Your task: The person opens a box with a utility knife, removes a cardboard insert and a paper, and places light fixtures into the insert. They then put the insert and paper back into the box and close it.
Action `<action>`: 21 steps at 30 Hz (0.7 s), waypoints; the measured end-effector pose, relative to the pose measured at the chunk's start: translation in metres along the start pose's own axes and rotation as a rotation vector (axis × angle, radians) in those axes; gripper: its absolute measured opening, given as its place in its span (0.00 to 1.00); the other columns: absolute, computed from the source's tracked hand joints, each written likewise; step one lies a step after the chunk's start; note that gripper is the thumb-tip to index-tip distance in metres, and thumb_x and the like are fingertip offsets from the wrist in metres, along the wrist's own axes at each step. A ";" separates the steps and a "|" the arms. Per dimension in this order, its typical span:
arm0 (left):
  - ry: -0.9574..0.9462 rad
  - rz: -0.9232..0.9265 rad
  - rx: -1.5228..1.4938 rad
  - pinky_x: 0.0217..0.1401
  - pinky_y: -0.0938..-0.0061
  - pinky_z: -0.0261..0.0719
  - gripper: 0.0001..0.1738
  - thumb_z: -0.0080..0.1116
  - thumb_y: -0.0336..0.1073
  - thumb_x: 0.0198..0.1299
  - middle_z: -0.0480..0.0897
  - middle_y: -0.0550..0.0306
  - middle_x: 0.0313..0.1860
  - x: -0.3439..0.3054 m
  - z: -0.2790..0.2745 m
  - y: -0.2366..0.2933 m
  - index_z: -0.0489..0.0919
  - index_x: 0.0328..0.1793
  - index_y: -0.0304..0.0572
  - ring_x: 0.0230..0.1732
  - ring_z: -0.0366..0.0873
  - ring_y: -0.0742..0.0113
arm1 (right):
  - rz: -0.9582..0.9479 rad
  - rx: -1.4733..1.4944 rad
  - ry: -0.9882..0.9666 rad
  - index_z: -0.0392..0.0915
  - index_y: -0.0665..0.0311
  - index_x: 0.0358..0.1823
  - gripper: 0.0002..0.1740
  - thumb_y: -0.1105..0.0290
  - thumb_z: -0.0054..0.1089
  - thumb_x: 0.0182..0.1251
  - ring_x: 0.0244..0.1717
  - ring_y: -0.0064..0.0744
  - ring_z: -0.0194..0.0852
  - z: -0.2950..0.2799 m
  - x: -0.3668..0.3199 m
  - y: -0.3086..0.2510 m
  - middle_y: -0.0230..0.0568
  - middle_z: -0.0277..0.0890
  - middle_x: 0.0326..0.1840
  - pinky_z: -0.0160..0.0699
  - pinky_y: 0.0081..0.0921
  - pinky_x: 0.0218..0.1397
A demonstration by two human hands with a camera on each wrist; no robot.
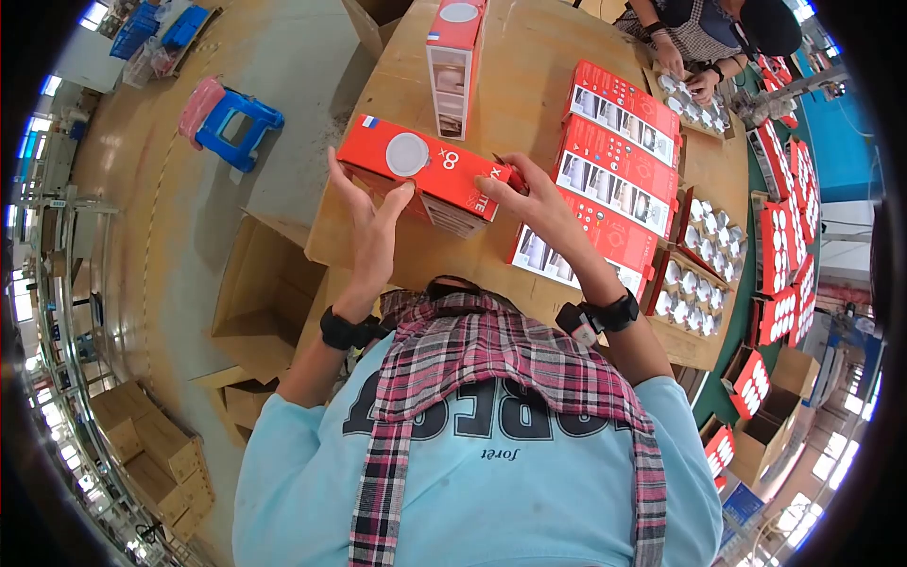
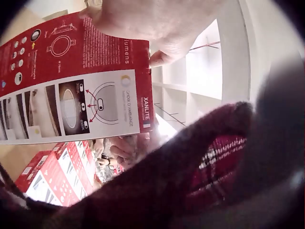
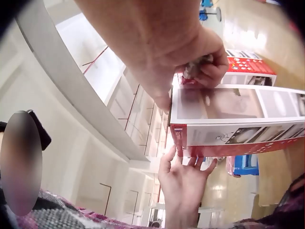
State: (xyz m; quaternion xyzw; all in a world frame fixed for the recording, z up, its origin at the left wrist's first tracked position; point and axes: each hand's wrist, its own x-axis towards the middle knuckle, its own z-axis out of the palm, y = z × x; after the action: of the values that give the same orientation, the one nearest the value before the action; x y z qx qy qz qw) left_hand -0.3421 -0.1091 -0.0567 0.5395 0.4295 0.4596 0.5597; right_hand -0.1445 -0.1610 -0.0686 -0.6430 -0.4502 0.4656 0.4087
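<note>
I hold a long red box point(image 1: 416, 165) with a white disc and "8x" printed on it above the cardboard-topped table point(image 1: 529, 66). My left hand point(image 1: 371, 222) supports its near-left side with straight fingers behind and the thumb on the front. In the right wrist view that left hand point(image 3: 183, 183) touches the box point(image 3: 238, 119) from below, palm open. My right hand point(image 1: 529, 194) grips the box's right end, and its curled fingers point(image 3: 202, 71) pinch the end flap. The left wrist view shows the box's printed face point(image 2: 71, 95) close up under my left hand point(image 2: 157, 24).
Another red box point(image 1: 453, 57) stands upright on the table beyond. Several flat red boxes point(image 1: 614, 161) lie to the right, beside trays of white round lamps point(image 1: 704, 246). Another person's hands point(image 1: 685, 71) work at the far right. A blue stool point(image 1: 236, 123) and open cartons point(image 1: 265, 302) stand on the floor to the left.
</note>
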 end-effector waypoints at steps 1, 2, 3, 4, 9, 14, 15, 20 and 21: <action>0.023 -0.008 0.001 0.74 0.66 0.40 0.51 0.56 0.36 0.57 0.44 0.44 0.73 0.001 0.002 0.001 0.31 0.75 0.38 0.75 0.39 0.59 | -0.011 -0.013 -0.009 0.71 0.71 0.47 0.33 0.45 0.61 0.58 0.31 0.20 0.61 0.000 0.001 0.000 0.31 0.64 0.27 0.62 0.20 0.34; 0.047 -0.016 0.003 0.73 0.66 0.43 0.51 0.56 0.34 0.56 0.45 0.44 0.72 0.001 0.004 0.003 0.31 0.75 0.37 0.73 0.44 0.59 | -0.022 -0.025 -0.018 0.70 0.70 0.47 0.31 0.46 0.60 0.60 0.30 0.18 0.58 0.000 0.001 -0.001 0.28 0.61 0.26 0.58 0.19 0.32; 0.070 -0.024 0.004 0.73 0.67 0.46 0.51 0.56 0.32 0.55 0.47 0.43 0.72 0.002 0.006 0.004 0.31 0.74 0.35 0.72 0.49 0.59 | -0.032 -0.038 -0.027 0.70 0.70 0.47 0.29 0.48 0.59 0.62 0.29 0.15 0.54 0.000 0.001 -0.002 0.25 0.58 0.25 0.55 0.17 0.29; 0.089 -0.030 0.009 0.73 0.67 0.46 0.51 0.56 0.31 0.55 0.47 0.43 0.72 0.004 0.007 0.003 0.32 0.74 0.36 0.71 0.49 0.59 | -0.038 -0.023 -0.025 0.70 0.70 0.46 0.29 0.48 0.59 0.62 0.28 0.15 0.53 0.000 0.001 -0.003 0.24 0.57 0.25 0.54 0.17 0.29; 0.132 -0.062 0.003 0.73 0.67 0.39 0.49 0.54 0.29 0.52 0.47 0.48 0.71 0.010 0.010 -0.005 0.35 0.74 0.40 0.74 0.40 0.62 | -0.017 0.010 -0.038 0.69 0.68 0.44 0.27 0.49 0.59 0.62 0.28 0.15 0.51 -0.001 -0.001 -0.006 0.24 0.56 0.24 0.52 0.18 0.28; 0.066 -0.087 -0.136 0.72 0.67 0.45 0.48 0.50 0.25 0.50 0.48 0.50 0.70 0.011 0.005 0.002 0.36 0.75 0.42 0.72 0.45 0.64 | 0.024 0.093 -0.062 0.69 0.72 0.46 0.33 0.45 0.61 0.58 0.31 0.20 0.61 0.001 0.001 -0.001 0.32 0.65 0.29 0.63 0.20 0.33; 0.066 -0.090 -0.150 0.71 0.67 0.46 0.48 0.50 0.25 0.50 0.49 0.50 0.70 0.011 0.005 0.003 0.36 0.75 0.43 0.71 0.47 0.64 | 0.031 0.113 -0.072 0.69 0.72 0.47 0.33 0.45 0.61 0.58 0.31 0.20 0.61 0.000 0.001 -0.002 0.33 0.66 0.30 0.63 0.20 0.34; 0.041 -0.041 -0.152 0.72 0.69 0.46 0.46 0.52 0.27 0.54 0.49 0.48 0.72 0.003 -0.005 -0.005 0.38 0.75 0.42 0.71 0.49 0.64 | 0.036 0.153 -0.062 0.69 0.71 0.48 0.32 0.46 0.61 0.60 0.34 0.20 0.63 -0.005 0.005 -0.003 0.33 0.67 0.31 0.65 0.19 0.37; 0.072 -0.082 -0.250 0.72 0.69 0.45 0.46 0.53 0.29 0.56 0.49 0.48 0.72 0.001 -0.004 -0.003 0.38 0.75 0.41 0.72 0.49 0.64 | 0.002 0.143 -0.073 0.69 0.71 0.49 0.32 0.46 0.61 0.60 0.34 0.20 0.63 -0.002 0.002 -0.001 0.33 0.67 0.31 0.65 0.19 0.38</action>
State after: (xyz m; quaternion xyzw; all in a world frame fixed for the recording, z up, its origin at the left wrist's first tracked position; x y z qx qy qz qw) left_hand -0.3459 -0.1069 -0.0603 0.4306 0.4104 0.5056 0.6250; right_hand -0.1421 -0.1587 -0.0678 -0.5950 -0.4299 0.5203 0.4364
